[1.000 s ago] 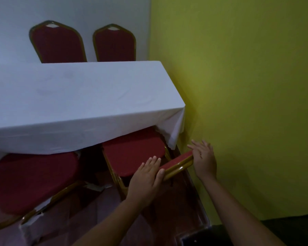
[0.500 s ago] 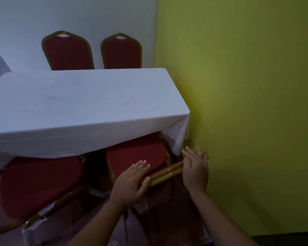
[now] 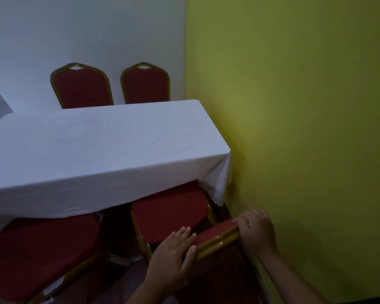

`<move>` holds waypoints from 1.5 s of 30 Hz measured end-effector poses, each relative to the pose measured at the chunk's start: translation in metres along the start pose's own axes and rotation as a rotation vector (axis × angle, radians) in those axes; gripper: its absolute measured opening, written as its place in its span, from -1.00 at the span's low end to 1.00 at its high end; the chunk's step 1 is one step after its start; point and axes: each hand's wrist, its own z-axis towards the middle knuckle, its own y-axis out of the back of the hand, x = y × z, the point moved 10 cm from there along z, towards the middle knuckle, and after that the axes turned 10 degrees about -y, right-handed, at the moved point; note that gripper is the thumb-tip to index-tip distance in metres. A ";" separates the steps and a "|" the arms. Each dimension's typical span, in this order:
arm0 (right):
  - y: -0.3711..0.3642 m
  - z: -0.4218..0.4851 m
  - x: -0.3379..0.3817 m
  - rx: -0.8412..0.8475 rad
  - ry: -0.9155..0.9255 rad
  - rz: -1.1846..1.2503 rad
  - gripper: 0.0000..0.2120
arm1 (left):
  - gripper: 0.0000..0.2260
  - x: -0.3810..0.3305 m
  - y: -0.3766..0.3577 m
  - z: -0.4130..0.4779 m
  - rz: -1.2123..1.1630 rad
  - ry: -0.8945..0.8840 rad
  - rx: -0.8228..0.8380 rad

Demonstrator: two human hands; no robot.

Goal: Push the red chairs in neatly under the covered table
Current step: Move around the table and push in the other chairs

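Note:
A red chair with a gold frame stands at the near right corner of the white-covered table (image 3: 97,150). Its seat (image 3: 169,213) lies partly under the hanging cloth. I see the top of its backrest (image 3: 217,235) from above. My left hand (image 3: 173,257) grips the left end of that backrest top, fingers over the rail, thumb on the near side. My right hand (image 3: 256,230) grips the right end, fingers curled over it. A second red chair (image 3: 44,255) stands to the left, its seat mostly out from under the cloth and turned askew.
Two more red chairs stand at the table's far side, one at the left (image 3: 81,86) and one at the right (image 3: 145,84), against the white wall. A yellow-green wall (image 3: 294,128) runs close along the table's right end. The floor is dark red.
Both hands stay on the backrest top as the chair slides toward the table, its seat going further under the cloth. My right fingers have curled over the rail. The view has tilted up.

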 end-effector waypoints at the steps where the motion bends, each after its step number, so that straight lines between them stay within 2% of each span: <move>1: 0.001 -0.005 -0.004 -0.008 0.018 -0.020 -0.62 | -0.51 -0.005 -0.002 -0.003 -0.016 -0.023 0.005; 6: -0.001 -0.011 -0.011 -0.020 0.027 -0.053 -0.64 | -0.52 -0.008 -0.002 -0.006 -0.016 -0.052 -0.005; 14: -0.012 0.015 0.012 -0.049 0.018 0.013 -0.62 | -0.45 0.014 0.015 0.010 0.083 0.061 -0.070; 20: -0.001 0.001 0.025 -0.130 -0.007 0.047 -0.67 | -0.48 0.020 0.018 0.006 0.046 0.022 -0.073; 29: -0.001 -0.020 0.057 -0.161 0.066 0.061 -0.65 | -0.52 0.029 0.035 -0.015 0.077 -0.073 -0.066; 33: 0.002 -0.018 0.038 -0.173 0.068 0.064 -0.67 | -0.51 0.015 0.023 -0.010 0.064 -0.041 -0.038; 39: 0.007 0.014 0.009 -0.148 0.080 -0.003 -0.65 | -0.48 -0.002 0.003 0.008 0.059 0.070 -0.084; 45: 0.007 0.002 0.015 -0.177 0.058 0.076 -0.65 | -0.51 -0.003 0.008 -0.001 0.078 0.030 -0.088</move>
